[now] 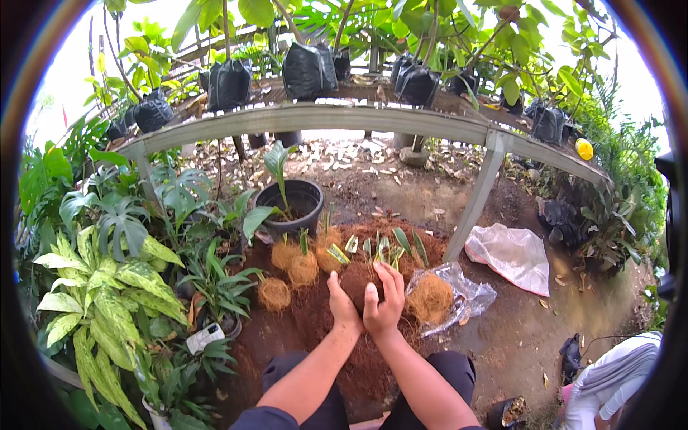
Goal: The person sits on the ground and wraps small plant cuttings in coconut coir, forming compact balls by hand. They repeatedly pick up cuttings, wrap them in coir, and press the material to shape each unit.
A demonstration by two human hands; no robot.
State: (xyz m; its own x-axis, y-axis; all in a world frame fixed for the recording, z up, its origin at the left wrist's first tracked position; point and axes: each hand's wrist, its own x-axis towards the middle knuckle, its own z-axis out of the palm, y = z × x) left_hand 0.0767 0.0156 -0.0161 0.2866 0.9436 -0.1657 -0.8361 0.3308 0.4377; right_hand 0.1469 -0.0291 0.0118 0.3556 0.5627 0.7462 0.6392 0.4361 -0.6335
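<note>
Between my two palms sits a dark brown ball of soil or coir (361, 284), cupped from both sides. My left hand (344, 306) wraps its left side, and my right hand (386, 298) covers its right side with the fingers pointing away from me. Just beyond the ball stand several short cut leaf pieces (382, 248), some with yellow edges. To the left lie fibre-wrapped balls (303, 269) with leaf cuttings in their tops. Right of my right hand, a mat of coconut fibre (430, 299) rests on a clear plastic sheet (473, 295).
Loose reddish-brown coir (371, 371) covers the ground before me. A black pot (301, 201) with a leafy plant stands farther off. Behind it runs a wooden bench (376, 121) bearing black-bagged plants. A white sack (508, 258) lies right, a phone (205, 338) left, and a person's sleeve (618, 376) shows lower right.
</note>
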